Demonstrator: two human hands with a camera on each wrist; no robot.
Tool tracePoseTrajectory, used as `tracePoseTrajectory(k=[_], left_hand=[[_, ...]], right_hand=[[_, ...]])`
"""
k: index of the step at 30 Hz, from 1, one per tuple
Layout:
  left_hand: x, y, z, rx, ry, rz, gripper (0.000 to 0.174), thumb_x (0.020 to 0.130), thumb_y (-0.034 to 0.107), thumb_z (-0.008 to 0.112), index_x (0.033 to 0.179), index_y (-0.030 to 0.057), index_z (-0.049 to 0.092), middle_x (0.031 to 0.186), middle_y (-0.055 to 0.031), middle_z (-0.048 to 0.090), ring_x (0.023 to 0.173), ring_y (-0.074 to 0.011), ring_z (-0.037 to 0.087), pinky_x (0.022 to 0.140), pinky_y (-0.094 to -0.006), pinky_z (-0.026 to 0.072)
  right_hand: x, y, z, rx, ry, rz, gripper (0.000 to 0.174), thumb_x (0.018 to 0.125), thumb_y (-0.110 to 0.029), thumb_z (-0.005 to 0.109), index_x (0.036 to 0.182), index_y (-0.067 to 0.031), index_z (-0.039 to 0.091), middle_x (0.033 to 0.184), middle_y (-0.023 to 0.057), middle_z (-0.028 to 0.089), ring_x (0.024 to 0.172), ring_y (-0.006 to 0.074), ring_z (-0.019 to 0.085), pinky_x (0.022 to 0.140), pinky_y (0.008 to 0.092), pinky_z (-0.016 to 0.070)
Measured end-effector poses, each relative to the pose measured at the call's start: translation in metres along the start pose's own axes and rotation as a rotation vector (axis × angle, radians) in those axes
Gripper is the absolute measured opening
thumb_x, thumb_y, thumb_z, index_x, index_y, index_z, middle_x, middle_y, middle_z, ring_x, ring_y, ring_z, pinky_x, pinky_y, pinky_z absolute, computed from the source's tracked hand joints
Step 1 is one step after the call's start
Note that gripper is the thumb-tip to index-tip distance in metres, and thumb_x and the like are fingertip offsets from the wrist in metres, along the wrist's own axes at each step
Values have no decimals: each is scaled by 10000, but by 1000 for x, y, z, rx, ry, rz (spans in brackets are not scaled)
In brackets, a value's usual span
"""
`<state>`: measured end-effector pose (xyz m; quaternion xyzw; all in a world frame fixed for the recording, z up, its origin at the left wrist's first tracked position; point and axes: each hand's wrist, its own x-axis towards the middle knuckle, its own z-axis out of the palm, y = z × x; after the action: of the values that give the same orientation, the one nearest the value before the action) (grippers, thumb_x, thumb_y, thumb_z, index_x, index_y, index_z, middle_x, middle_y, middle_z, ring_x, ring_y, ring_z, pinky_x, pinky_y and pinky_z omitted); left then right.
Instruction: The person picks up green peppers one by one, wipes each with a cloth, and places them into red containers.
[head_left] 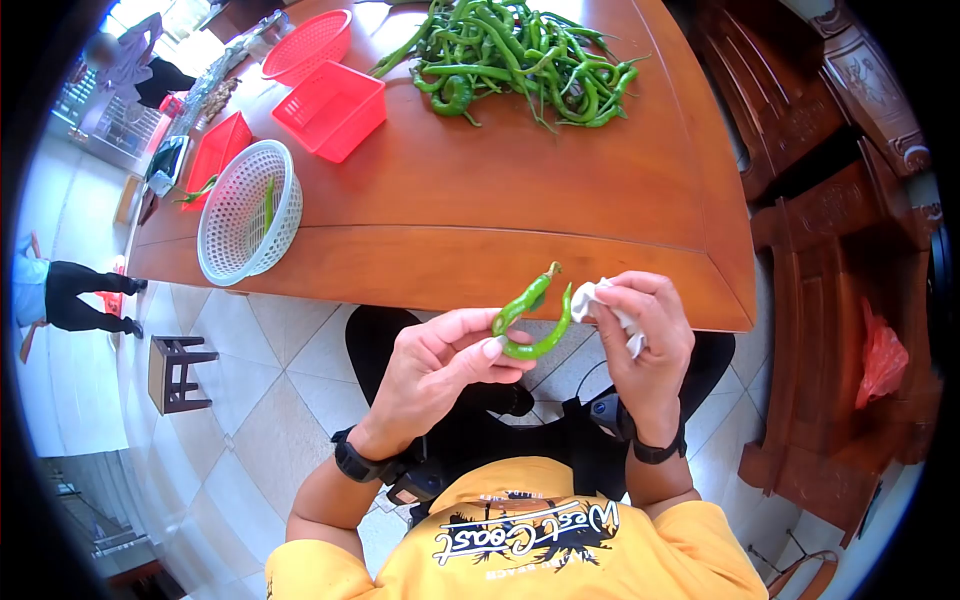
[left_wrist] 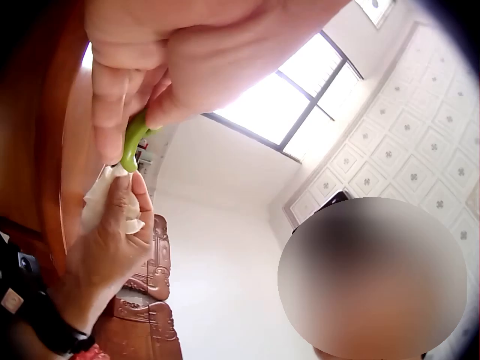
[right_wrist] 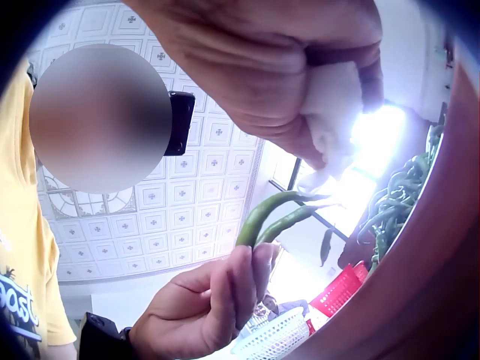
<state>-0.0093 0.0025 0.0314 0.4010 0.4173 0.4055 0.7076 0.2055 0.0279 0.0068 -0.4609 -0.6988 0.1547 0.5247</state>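
Wooden table (head_left: 560, 200): polished reddish-brown top, raised border along the near edge, and a wide bare stretch of top in the middle.

Far end: loose heap of long green chili peppers (head_left: 520, 60), glossy, thin and curled.

Left side: white round lattice plastic basket (head_left: 240, 215) right at the near edge, with a pepper inside. Behind it are a red square mesh basket (head_left: 330, 110) and a red round basket (head_left: 308, 45).

Left hand (head_left: 440, 365): thumb and fingers pinched on two green chili peppers (head_left: 525, 302), smooth-skinned, one bent into a hook. Both are held in the air just off the table's near edge, above the lap, touching no surface.

Right hand (head_left: 645, 335): fingers curled tight round a crumpled white cloth (head_left: 590, 295), which meets the hooked pepper's tip.
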Motion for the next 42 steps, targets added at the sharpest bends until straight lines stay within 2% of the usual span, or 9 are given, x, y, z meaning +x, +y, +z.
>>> tracePoseTrajectory(k=[7,13,18,25,26,32,36,39,42], left_hand=[[8,-5,-9,-302,-98,-148,324,977,109,479,1256,-56,458,1129,-170,617,975,-235,661,836,-308,555],[18,-21,-8,-605,-218,-241,291,984,140,462,1213,-34,501,1042,-121,631,890,-185,646,773,-308,537],[16,-33,-7,-647,-339,-306,261,971,166,504,1159,-6,560,961,-69,625,823,-133,607,732,-269,502],[16,-31,-4,-654,-471,-394,207,958,140,519,1101,-1,568,940,-69,608,815,-141,589,744,-274,492],[14,-29,-1,-633,-402,-428,229,906,140,583,1064,-24,572,902,-82,577,764,-172,562,671,-303,460],[10,-27,2,-678,-448,-402,220,922,164,559,1041,-20,568,878,-71,527,770,-180,560,656,-312,455],[14,-29,-2,-721,-497,-401,223,966,169,486,1103,0,531,911,-67,565,785,-175,581,716,-299,474],[15,-32,-2,-699,-554,-361,236,969,176,470,1107,-6,529,913,-72,564,785,-190,581,697,-298,463],[10,-26,0,-656,-542,-378,270,949,188,499,1104,-32,519,886,-94,552,779,-227,586,660,-327,465]], right_hand=[[0,-11,-2,30,109,-16,242,741,61,722,950,-42,657,936,130,619,783,227,637,651,278,509],[-11,-24,18,327,-149,-220,323,665,59,750,959,-51,676,953,106,609,726,199,575,584,275,465],[-8,-24,14,270,-127,-234,342,646,52,766,963,-44,681,993,110,591,748,204,578,595,269,469],[-5,-20,6,205,-11,-139,274,713,47,753,960,-43,676,1002,124,580,813,221,621,640,277,510],[-3,-18,5,176,5,-133,265,720,46,750,959,-43,676,996,127,581,808,218,621,638,275,508],[1,-4,4,123,103,-89,221,751,31,734,950,-32,662,970,141,595,789,202,626,626,263,500],[-6,-14,-5,342,-53,-63,212,748,17,735,944,-36,673,978,149,604,773,205,639,645,271,511],[-1,-20,-1,405,-211,-117,224,748,41,726,955,-27,674,976,142,610,797,213,644,651,273,523],[-4,-14,7,362,-167,-106,219,751,49,722,951,-23,672,954,138,613,801,221,643,647,271,522]])
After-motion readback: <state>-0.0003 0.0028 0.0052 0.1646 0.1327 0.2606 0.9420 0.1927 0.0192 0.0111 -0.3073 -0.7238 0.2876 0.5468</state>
